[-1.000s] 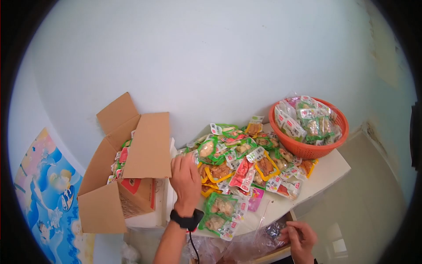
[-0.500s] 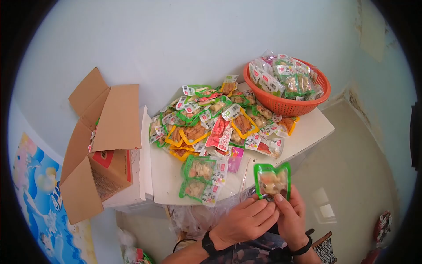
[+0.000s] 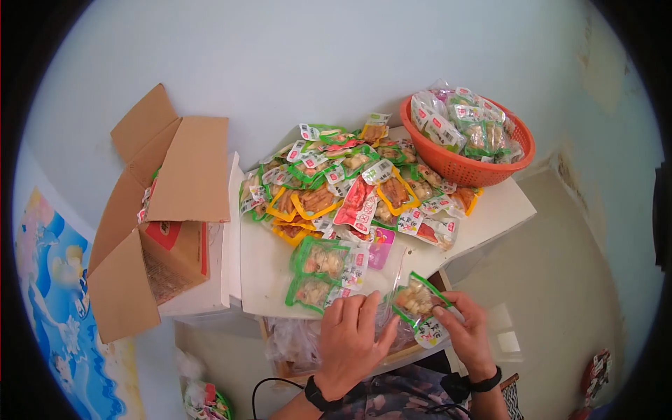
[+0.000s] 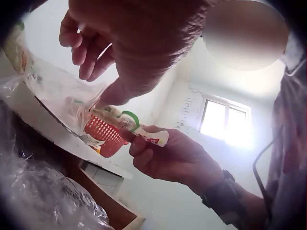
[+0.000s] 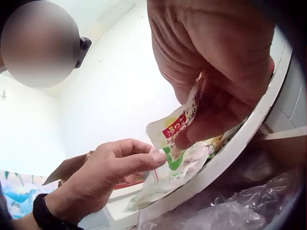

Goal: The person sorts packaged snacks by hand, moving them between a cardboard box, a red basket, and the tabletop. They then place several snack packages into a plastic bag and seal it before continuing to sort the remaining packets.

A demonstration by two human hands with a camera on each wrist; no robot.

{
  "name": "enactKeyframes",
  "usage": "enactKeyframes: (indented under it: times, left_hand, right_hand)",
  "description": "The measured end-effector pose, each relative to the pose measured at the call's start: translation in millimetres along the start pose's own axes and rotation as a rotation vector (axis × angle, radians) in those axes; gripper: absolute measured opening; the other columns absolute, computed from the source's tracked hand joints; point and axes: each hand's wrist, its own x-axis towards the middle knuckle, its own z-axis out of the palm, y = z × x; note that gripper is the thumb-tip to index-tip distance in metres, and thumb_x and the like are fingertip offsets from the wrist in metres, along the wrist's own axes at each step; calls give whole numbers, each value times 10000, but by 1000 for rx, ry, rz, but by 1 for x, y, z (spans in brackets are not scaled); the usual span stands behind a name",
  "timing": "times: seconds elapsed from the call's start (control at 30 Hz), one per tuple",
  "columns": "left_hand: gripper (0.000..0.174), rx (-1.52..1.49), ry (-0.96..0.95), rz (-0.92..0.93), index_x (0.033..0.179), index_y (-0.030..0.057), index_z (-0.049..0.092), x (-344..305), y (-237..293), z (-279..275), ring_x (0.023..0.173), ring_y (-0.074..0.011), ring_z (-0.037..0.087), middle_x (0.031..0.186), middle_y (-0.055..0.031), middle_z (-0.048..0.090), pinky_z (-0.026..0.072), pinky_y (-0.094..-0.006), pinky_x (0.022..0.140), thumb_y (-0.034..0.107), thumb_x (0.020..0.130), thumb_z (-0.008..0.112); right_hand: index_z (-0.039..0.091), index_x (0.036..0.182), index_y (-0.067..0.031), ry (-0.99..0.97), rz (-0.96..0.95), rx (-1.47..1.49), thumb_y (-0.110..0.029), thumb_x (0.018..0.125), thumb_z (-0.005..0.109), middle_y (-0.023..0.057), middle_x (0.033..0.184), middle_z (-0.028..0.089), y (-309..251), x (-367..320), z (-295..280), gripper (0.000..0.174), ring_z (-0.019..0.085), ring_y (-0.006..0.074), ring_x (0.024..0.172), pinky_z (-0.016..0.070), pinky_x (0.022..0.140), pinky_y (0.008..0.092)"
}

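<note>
Head view: my right hand (image 3: 465, 336), lower right, pinches packet (image 3: 416, 301), thumb against fingers. My left hand (image 3: 353, 339), bottom centre, has grip on clear bag (image 3: 393, 276) at edge of tabletop (image 3: 493, 213). Box (image 3: 189, 171) left, basket (image 3: 472, 170) upper right.

Left wrist view: left thumb against bag film, packet right of it.

Right wrist view: packet held centre; left fingertips pinching bag edge.

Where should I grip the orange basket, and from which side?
Probably the rim's right side in the head view, coming from the right: the orange basket flares up to a rim standing free there, while food packets crowd its lower left.
</note>
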Motion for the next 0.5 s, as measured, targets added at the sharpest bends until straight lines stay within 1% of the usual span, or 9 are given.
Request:
enactKeyframes:
  times: [0.07,0.17,0.27,0.37,0.47,0.5]
  left_hand:
    - [332,8,-26,6,1073,13,669,-4,-5,7,835,-294,583,905,-93,615,488,-419,715,81,778,807]
    - [241,-29,5,32,1004,29,673,-5,-10,5,771,-291,575,851,-87,607,483,-400,666,20,779,760]
    - [219,-25,67,90,982,36,686,-1,-5,-3,731,-284,573,806,-74,590,487,-379,631,1,776,751]
    - [237,-70,110,78,1001,33,690,-2,-3,-3,729,-281,577,814,-74,584,493,-377,618,-7,774,745]
    - [260,-108,71,68,1024,15,688,-4,-2,-6,727,-278,579,814,-76,572,498,-371,608,-8,770,741]
    - [267,-118,73,83,1027,7,686,-5,-2,-6,726,-277,579,815,-79,569,498,-370,606,-8,765,739]
  right_hand:
    - [712,1149,6,-36,10,1,-43,975,689,37,1049,715,2,9,7,182,633,96,1013,512,905,273]
    - [714,1157,-2,-139,79,99,-56,985,680,31,1019,723,-4,21,18,183,639,86,968,519,897,273]
    - [712,1175,-17,-277,30,-22,-97,1012,661,-3,976,705,-9,34,26,189,624,51,867,529,762,237]
    - [705,1207,-19,-363,57,40,-124,1032,641,-36,934,683,-12,50,39,214,591,20,773,490,615,204]
    - [695,1232,-21,-437,217,35,-134,1035,637,-60,875,661,-28,63,54,235,543,12,683,432,519,193]
    - [694,1239,-22,-457,218,28,-137,1033,639,-55,900,659,-30,67,59,241,542,17,693,433,531,193]
